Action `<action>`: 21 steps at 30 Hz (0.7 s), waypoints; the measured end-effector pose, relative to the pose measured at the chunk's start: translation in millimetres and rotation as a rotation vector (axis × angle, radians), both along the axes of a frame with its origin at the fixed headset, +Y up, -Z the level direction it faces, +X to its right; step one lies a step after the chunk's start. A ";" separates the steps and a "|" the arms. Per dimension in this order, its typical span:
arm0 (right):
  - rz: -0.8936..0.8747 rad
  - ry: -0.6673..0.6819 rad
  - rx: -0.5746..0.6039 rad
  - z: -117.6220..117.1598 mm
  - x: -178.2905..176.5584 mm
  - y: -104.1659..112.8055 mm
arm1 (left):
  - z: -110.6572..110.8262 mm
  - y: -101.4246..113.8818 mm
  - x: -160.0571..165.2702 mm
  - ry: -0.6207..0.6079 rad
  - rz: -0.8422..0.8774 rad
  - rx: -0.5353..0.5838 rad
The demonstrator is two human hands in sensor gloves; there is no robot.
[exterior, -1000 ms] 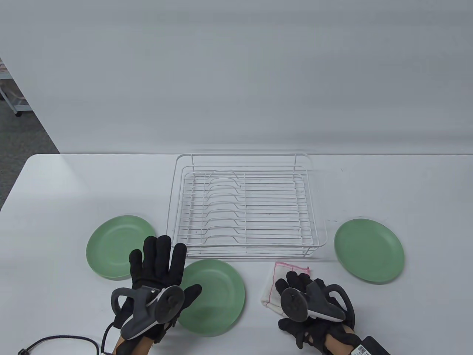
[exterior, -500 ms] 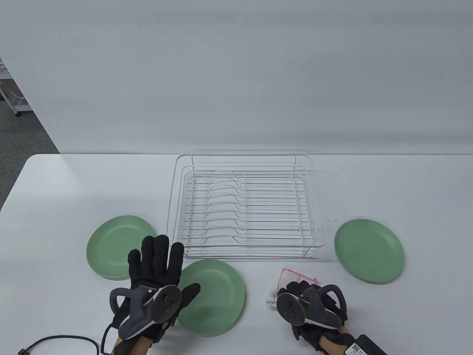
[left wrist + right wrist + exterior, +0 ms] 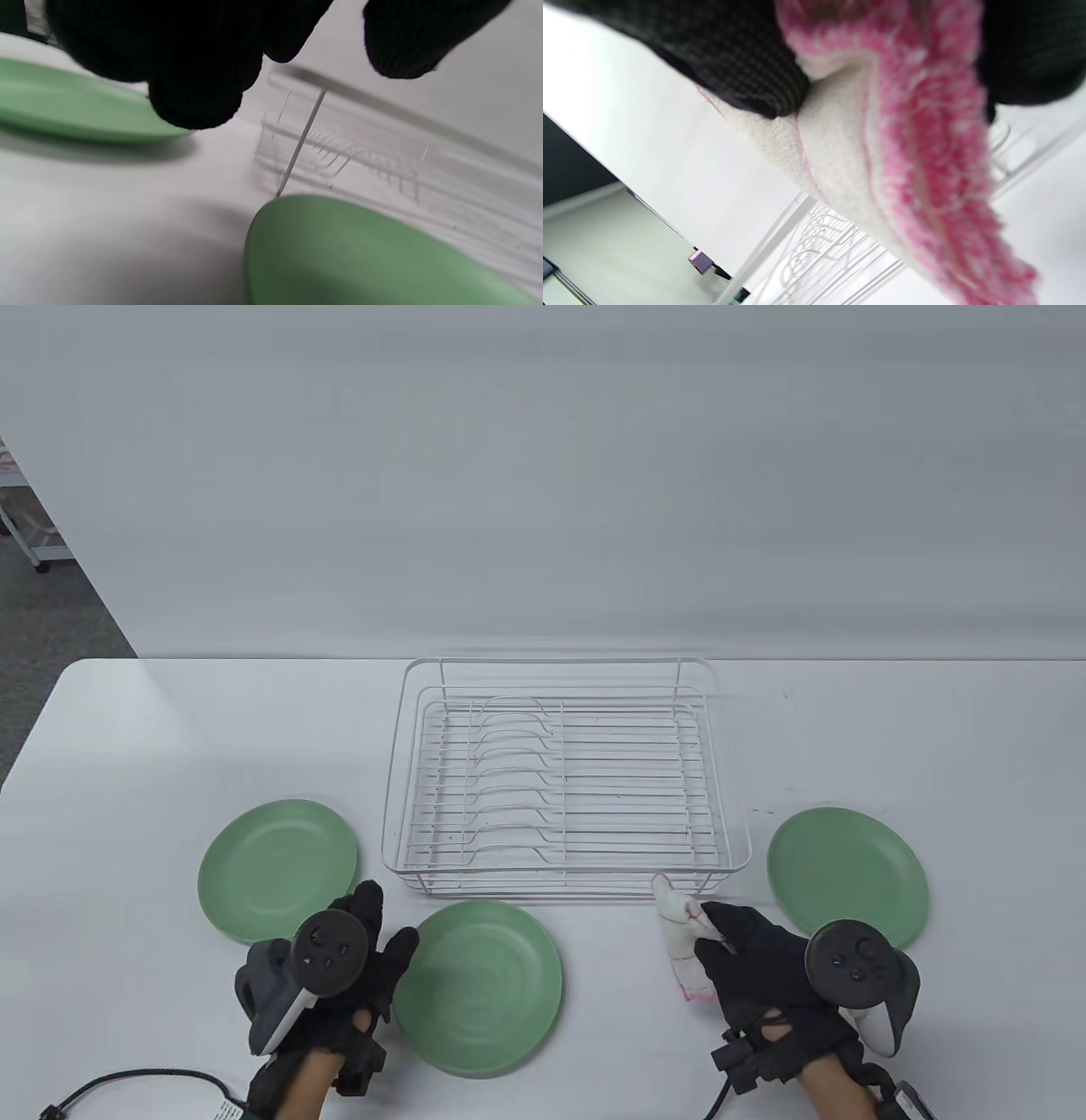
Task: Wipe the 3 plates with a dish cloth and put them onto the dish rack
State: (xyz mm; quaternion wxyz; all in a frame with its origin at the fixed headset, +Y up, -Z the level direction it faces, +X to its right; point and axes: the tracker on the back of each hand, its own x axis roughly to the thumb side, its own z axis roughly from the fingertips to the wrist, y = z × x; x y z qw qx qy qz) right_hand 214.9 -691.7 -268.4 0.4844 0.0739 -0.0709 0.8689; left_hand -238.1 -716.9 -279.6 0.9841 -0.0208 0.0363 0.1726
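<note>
Three green plates lie on the white table: a left plate [image 3: 276,869], a middle plate [image 3: 478,988] and a right plate [image 3: 847,878]. The white wire dish rack [image 3: 560,780] stands behind them with nothing in it. My right hand [image 3: 713,933] pinches a bunched white dish cloth with pink trim [image 3: 683,937] and holds it off the table, in front of the rack's right end. The right wrist view shows the cloth [image 3: 882,169] clamped between gloved fingers [image 3: 734,63]. My left hand [image 3: 389,916] hovers on its side at the middle plate's left rim, holding nothing. Its fingers [image 3: 195,93] hang above the middle plate [image 3: 360,254].
A black cable [image 3: 127,1082] trails along the table's front left edge. The table's left edge [image 3: 34,729] borders a grey floor. The rack [image 3: 339,152] stands close behind both the near plates.
My right hand closed on the cloth, lifted it from the table and turned over. My left hand rolled from flat onto its side and drew back off the left plate.
</note>
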 end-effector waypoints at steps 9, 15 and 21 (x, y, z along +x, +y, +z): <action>-0.077 0.026 -0.034 -0.3 -1.9 -3.2 | -17.2 -39.0 11.6 0.027 -0.104 -0.273; -0.092 0.031 -0.059 -0.3 -2.9 -4.7 | -22.2 -44.1 8.0 0.029 -0.037 -0.297; -0.111 0.039 -0.089 -0.1 -3.6 -5.4 | -19.9 -45.3 -13.4 -0.032 0.440 -0.346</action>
